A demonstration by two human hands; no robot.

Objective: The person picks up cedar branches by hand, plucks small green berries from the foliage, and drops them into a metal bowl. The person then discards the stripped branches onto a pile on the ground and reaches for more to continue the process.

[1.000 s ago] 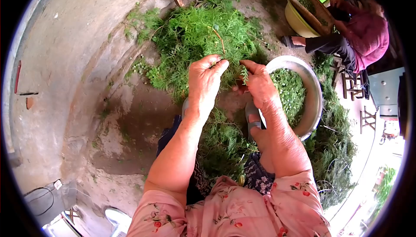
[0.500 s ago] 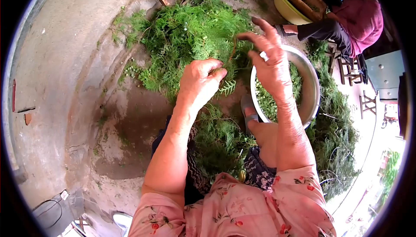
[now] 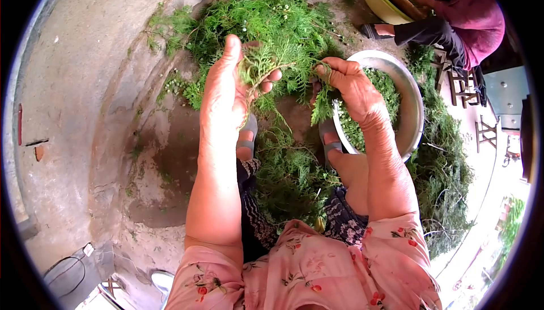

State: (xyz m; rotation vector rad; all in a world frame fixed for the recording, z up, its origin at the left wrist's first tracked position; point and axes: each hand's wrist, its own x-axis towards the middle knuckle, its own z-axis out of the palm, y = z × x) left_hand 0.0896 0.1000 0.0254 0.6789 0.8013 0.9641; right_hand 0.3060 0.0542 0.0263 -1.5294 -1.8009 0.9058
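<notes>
With curled fingers, our left hand (image 3: 224, 92) holds a feathery green sprig (image 3: 262, 65); our right hand (image 3: 357, 89) pinches a drooping green frond (image 3: 323, 107); we best grip stems, sparing leaves.

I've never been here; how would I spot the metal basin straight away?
Start at the big green heap on the ground in front of the person, then look right, just past the right hand. The metal basin is there, wide and round, with small green pieces inside. Its silvery rim sets it apart from the yellow basin farther off.
</notes>
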